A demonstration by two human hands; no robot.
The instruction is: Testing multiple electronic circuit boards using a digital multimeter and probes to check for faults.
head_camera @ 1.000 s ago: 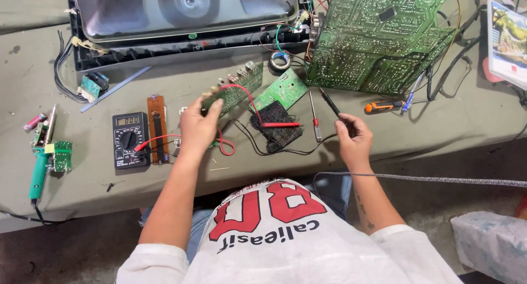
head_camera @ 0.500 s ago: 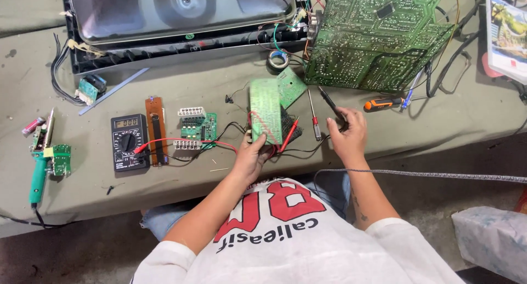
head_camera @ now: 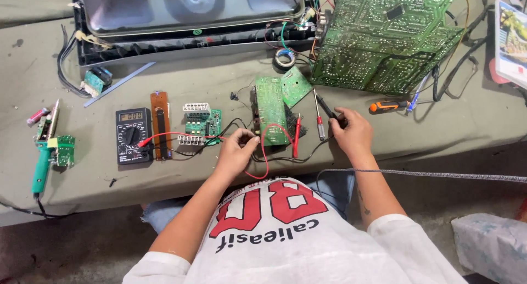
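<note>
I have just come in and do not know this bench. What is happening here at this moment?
A person sits at a cloth-covered table with electronics spread on it. The left hand touches the near edge of a small green circuit board lying flat, beside a red lead. The right hand holds a black probe that points toward the board. A black multimeter lies to the left, with the red lead running to it. A large green circuit board leans at the back, and a red-handled screwdriver lies between the hands.

I see narrow green circuit board [head_camera: 270,110] flat, lengthwise, just right of multimeter's [head_camera: 133,134] small module. Red probe [head_camera: 296,134] beside board's right edge; black probe [head_camera: 328,109] further right.
</note>
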